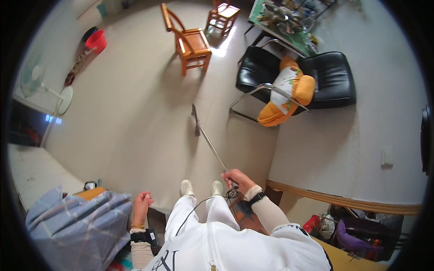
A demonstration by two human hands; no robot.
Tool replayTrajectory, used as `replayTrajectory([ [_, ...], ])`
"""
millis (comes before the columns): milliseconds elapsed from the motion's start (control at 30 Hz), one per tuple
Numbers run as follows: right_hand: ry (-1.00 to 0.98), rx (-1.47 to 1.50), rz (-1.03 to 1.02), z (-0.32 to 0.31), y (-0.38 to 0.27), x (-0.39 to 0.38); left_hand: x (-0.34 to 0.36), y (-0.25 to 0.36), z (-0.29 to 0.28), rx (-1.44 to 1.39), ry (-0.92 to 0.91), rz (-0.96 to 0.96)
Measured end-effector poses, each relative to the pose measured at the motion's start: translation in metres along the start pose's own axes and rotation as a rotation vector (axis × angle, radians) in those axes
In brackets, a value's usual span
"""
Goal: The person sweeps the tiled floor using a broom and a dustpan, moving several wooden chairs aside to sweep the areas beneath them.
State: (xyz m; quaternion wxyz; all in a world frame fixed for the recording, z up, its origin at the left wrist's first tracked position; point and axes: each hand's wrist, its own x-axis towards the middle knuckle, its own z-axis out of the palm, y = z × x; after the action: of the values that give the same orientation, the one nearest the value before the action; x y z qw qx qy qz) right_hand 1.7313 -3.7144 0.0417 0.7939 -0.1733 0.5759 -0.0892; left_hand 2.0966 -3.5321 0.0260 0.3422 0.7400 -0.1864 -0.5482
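Observation:
My right hand (237, 179) is wrapped round the grip end of a long-handled mop or broom (211, 147). Its thin metal pole slants forward and left to a narrow dark head on the floor; the exact kind of head cannot be made out. My left hand (142, 203) hangs in front of me at the left, fingers loosely curled, with nothing visible in it. It is nearest to a blue-grey checked cloth (81, 226), apart from it. A thin dark cable hangs near my right wrist and runs across my white clothes.
Ahead stand a wooden chair (194, 43) and a wooden stool (223, 17). Black chairs (332, 79) with an orange plush toy (275, 110) are at the right, near a cluttered green table (266, 29). A standing fan (34, 74) and red bucket (96, 41) line the left wall.

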Motion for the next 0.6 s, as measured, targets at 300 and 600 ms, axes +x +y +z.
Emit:
replayTrajectory([
  [300,0.427,-0.29,0.026,-0.108,0.042,-0.114,0.029,0.031,0.073,0.098,-0.106,0.054],
  [600,0.787,-0.599,-0.19,-0.305,0.004,-0.049,0.02,0.06,0.18,0.288,-0.239,-0.109],
])
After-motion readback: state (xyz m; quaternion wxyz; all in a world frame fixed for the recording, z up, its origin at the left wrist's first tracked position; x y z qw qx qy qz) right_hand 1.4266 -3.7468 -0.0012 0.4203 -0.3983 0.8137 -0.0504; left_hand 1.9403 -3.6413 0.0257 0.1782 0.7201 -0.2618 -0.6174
